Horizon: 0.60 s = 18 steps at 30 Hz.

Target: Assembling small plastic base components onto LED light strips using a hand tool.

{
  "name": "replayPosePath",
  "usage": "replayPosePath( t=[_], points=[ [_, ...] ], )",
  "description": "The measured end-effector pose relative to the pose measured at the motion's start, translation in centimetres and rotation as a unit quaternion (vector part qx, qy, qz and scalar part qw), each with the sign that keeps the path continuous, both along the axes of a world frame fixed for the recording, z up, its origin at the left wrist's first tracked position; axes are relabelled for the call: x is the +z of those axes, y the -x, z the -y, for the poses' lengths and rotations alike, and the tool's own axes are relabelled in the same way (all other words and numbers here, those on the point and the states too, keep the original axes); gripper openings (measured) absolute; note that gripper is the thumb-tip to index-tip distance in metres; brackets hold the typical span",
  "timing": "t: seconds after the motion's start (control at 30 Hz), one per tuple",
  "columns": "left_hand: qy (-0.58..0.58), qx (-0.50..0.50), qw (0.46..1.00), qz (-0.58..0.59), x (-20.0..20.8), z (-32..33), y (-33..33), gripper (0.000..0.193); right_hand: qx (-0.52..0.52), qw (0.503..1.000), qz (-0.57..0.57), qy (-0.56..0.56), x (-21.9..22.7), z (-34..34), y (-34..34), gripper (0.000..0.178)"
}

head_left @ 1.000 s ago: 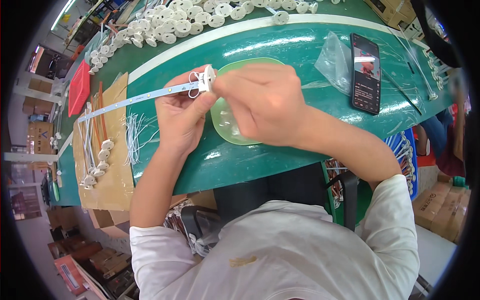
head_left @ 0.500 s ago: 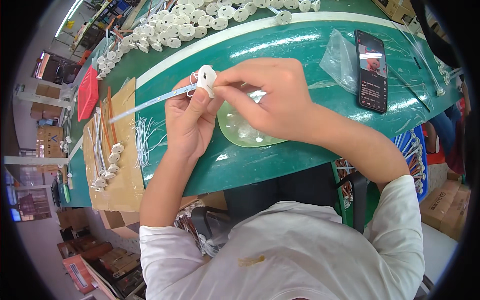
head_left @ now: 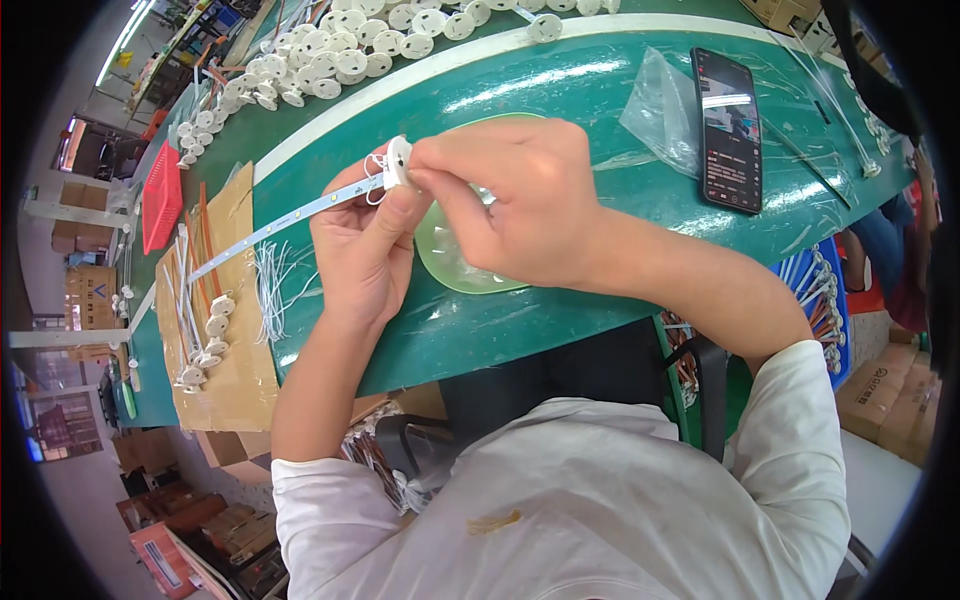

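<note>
My left hand [head_left: 358, 258] is closed around the end of an LED strip [head_left: 290, 219], a thin pale-blue bar that slants down to the left. At that end sits a white round cap [head_left: 398, 162], seen nearly edge-on, with thin white wires looping beside it. The thumb and fingers of my right hand [head_left: 535, 195] are pinched at the cap's right side. Whatever lies between those fingertips is hidden. Below the right hand is a light-green dish [head_left: 437, 262] with small clear pieces in it, partly covered by the hand.
Many white-capped strips [head_left: 330, 60] are piled at the far left. Cardboard [head_left: 245, 375] at left bears more strips, beside loose white wires [head_left: 270, 290] and a red basket [head_left: 161, 195]. A phone [head_left: 728, 130] and clear plastic bag [head_left: 660, 110] lie right. A blue crate [head_left: 838, 330] stands beyond the table edge.
The cap has turned from facing me to nearly edge-on, and the strip has swung lower at its free end. Both hands stay together at the cap. The whole view has shifted slightly.
</note>
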<state>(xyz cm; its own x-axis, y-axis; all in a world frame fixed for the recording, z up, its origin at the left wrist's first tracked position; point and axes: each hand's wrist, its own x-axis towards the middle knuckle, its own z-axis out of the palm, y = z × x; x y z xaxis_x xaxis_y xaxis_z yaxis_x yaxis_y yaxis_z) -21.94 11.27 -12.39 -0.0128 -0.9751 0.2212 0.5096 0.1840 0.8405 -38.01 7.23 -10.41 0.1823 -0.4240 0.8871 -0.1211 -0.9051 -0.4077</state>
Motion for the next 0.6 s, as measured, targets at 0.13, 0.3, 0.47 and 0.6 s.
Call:
replayPosePath(
  t=[0.13,0.3,0.47,0.6],
  points=[
    [0.003,0.013,1.0,0.025,-0.4,0.1,-0.8,0.032,-0.026,0.999,-0.011,0.016,-0.5,-0.2,-0.3,0.012],
    [0.011,0.07,0.996,0.057,0.2,0.2,-0.1,0.033,-0.018,1.0,-0.015,0.018,-0.6,-0.4,-0.2,0.013],
    [0.029,0.071,0.986,0.15,1.9,0.2,-0.9,0.034,0.014,1.0,-0.004,0.009,0.1,0.5,0.4,0.009],
    [-0.046,0.03,0.971,0.233,5.3,-0.1,-2.0,0.034,0.12,0.987,-0.054,-0.092,0.3,1.4,1.0,0.009]
  ],
)
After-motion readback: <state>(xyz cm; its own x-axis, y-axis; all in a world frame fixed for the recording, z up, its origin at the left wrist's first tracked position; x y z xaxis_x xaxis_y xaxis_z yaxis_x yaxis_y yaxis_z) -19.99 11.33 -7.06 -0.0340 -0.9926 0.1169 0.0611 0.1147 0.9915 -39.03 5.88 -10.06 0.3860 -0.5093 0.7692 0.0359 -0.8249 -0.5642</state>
